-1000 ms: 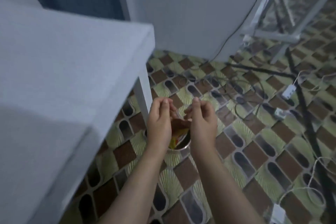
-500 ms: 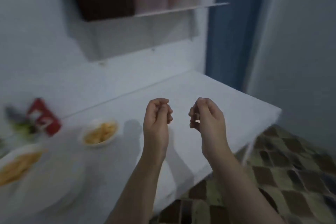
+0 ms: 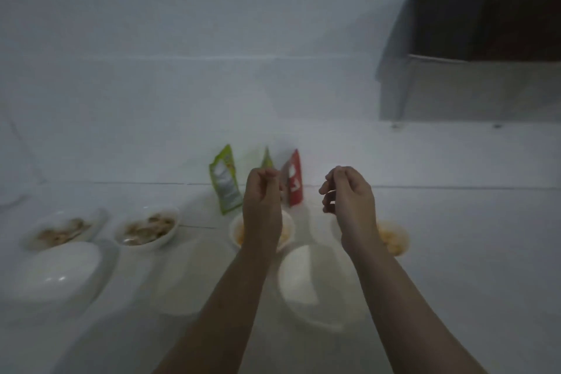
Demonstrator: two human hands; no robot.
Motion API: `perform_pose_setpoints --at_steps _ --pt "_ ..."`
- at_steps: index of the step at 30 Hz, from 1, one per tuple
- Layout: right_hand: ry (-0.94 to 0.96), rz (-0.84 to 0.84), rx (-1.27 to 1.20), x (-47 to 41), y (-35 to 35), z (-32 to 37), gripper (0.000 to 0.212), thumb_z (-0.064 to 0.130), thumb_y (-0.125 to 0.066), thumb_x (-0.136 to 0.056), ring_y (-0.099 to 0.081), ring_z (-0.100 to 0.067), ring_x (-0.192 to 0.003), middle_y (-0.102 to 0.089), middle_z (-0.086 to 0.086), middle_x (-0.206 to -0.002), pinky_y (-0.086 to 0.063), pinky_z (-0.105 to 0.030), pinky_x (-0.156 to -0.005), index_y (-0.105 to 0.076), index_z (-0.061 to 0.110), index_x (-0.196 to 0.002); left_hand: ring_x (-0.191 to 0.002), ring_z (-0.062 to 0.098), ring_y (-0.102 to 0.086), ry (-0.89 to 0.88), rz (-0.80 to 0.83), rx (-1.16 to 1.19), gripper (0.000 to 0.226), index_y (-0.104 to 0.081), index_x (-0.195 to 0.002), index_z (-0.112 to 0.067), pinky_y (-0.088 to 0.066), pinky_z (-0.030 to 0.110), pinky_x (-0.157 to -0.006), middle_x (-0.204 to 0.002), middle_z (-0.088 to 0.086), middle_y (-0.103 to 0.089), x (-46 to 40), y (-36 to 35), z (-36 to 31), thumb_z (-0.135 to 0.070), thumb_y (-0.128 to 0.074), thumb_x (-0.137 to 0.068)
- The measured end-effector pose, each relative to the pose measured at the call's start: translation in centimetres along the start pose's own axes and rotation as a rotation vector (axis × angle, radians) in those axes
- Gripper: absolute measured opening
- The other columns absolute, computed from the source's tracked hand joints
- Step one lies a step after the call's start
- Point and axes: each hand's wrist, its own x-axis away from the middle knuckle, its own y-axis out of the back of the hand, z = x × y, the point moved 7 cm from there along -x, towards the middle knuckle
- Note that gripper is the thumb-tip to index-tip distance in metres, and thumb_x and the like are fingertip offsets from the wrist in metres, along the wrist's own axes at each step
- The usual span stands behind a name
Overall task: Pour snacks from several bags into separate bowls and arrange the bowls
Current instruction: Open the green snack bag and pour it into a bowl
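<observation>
My left hand [image 3: 262, 200] and my right hand [image 3: 349, 200] hang side by side above the white table [image 3: 470, 252], fingers curled in, nothing in either. Behind them a green bag [image 3: 225, 181], a second green bag [image 3: 267, 158] and a red bag [image 3: 294, 179] lean on the wall. Two white bowls of brown snacks [image 3: 63, 229] [image 3: 147, 228] stand at the left. A bowl of yellow snacks [image 3: 287, 231] lies partly under my left wrist, another [image 3: 393, 237] beside my right wrist. An empty white bowl [image 3: 306, 279] sits between my forearms.
Another empty white bowl [image 3: 51, 276] stands at the near left. A wall shelf [image 3: 473, 91] with a dark box on it juts out at the upper right. The white wall closes the table's far side.
The view swung from the floor beside the table up and left to the tabletop. A second ago my hands held a snack wrapper over a bowl on the floor; now they are empty.
</observation>
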Motion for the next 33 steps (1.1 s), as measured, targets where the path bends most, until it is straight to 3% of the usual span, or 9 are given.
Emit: perform_pose_setpoints --at_steps 5,9,12,16,20,23,28,31,33 --pt "0.089 -0.005 0.097 -3.7 -8.4 -1.1 0.035 0.026 -0.043 -0.103 -0.051 -0.016 -0.05 -0.062 0.0 -0.061 -0.045 -0.032 -0.054 -0.056 0.012 -0.074 -0.066 0.011 -0.049 0.003 0.018 -0.148 0.015 -0.054 -0.092 -0.02 -0.041 0.029 -0.068 -0.076 -0.006 -0.057 -7.1 5.2 1.9 -0.007 -0.045 -0.094" --pt "0.169 0.028 0.226 -6.9 -14.4 -2.6 0.034 0.037 -0.041 -0.097 -0.056 -0.017 -0.054 -0.064 -0.003 -0.064 -0.049 -0.052 -0.097 -0.055 0.016 -0.073 -0.058 -0.002 -0.045 0.016 0.007 -0.279 0.005 -0.053 -0.095 -0.016 -0.039 0.024 -0.063 -0.078 -0.008 -0.054 -12.9 8.4 3.6 -0.013 -0.05 -0.094" --pt "0.176 0.029 0.262 -9.1 -17.5 -3.7 0.033 0.033 -0.043 -0.1 -0.056 -0.012 -0.055 -0.063 0.009 -0.059 -0.054 -0.055 -0.087 -0.056 0.017 -0.075 -0.06 0.001 -0.046 0.014 0.0 -0.323 0.01 -0.054 -0.093 -0.013 -0.039 0.026 -0.064 -0.075 -0.008 -0.052 -16.6 9.5 4.8 -0.022 -0.051 -0.097" --pt "0.186 0.03 0.302 -11.1 -20.0 -5.0 0.03 0.024 -0.045 -0.103 -0.054 -0.014 -0.057 -0.064 -0.002 -0.066 -0.047 -0.023 -0.069 -0.059 0.009 -0.08 -0.074 0.008 -0.054 0.056 0.018 -0.43 0.017 -0.055 -0.09 -0.016 -0.041 0.026 -0.068 -0.081 -0.006 -0.057 -20.9 9.8 7.2 -0.031 -0.052 -0.097" --pt "0.19 0.08 0.338 -12.8 -21.6 -7.1 0.031 0.027 -0.045 -0.101 -0.052 -0.014 -0.056 -0.062 0.001 -0.063 -0.049 -0.04 -0.063 -0.057 0.025 -0.073 -0.105 0.03 -0.053 0.101 0.069 -0.776 0.025 -0.055 -0.105 -0.014 -0.041 0.037 -0.09 -0.106 0.009 -0.058 -24.9 9.6 10.4 -0.036 -0.055 -0.093" --pt "0.171 0.099 0.394 -13.7 -21.9 -8.1 0.029 0.026 -0.047 -0.101 -0.054 -0.015 -0.057 -0.061 0.002 -0.061 -0.051 -0.047 -0.066 -0.059 0.018 -0.076 -0.111 0.033 -0.052 0.265 0.194 -0.941 0.041 -0.046 -0.121 -0.009 -0.039 0.036 -0.086 -0.119 0.013 -0.053 -26.0 9.2 12.9 -0.041 -0.051 -0.095" --pt "0.164 0.103 0.432 -14.5 -21.8 -9.7 0.03 0.021 -0.048 -0.1 -0.058 -0.022 -0.06 -0.063 -0.005 -0.063 -0.053 -0.051 -0.068 -0.062 0.008 -0.077 -0.101 0.032 -0.059 0.201 0.305 -1.25 0.04 -0.058 -0.105 -0.007 -0.042 0.034 -0.076 -0.111 0.015 -0.063 -26.3 8.8 14.2 -0.037 -0.031 -0.102" --pt "0.156 0.096 0.443 -14.4 -21.3 -10.0 0.03 0.022 -0.049 -0.1 -0.058 -0.022 -0.06 -0.064 -0.006 -0.064 -0.054 -0.05 -0.067 -0.062 0.008 -0.076 -0.101 0.034 -0.06 0.115 0.276 -1.276 0.035 -0.06 -0.102 -0.006 -0.04 0.034 -0.073 -0.108 0.016 -0.064 -25.9 8.8 13.3 -0.026 -0.031 -0.102" --pt "0.165 0.097 0.451 -14.0 -21.2 -9.6 0.03 0.022 -0.049 -0.1 -0.059 -0.021 -0.061 -0.064 -0.006 -0.065 -0.054 -0.046 -0.065 -0.062 0.009 -0.077 -0.095 0.034 -0.059 0.064 0.244 -1.193 0.033 -0.056 -0.09 -0.006 -0.036 0.033 -0.069 -0.094 0.016 -0.061 -25.6 9.1 12.3 -0.025 -0.032 -0.103"
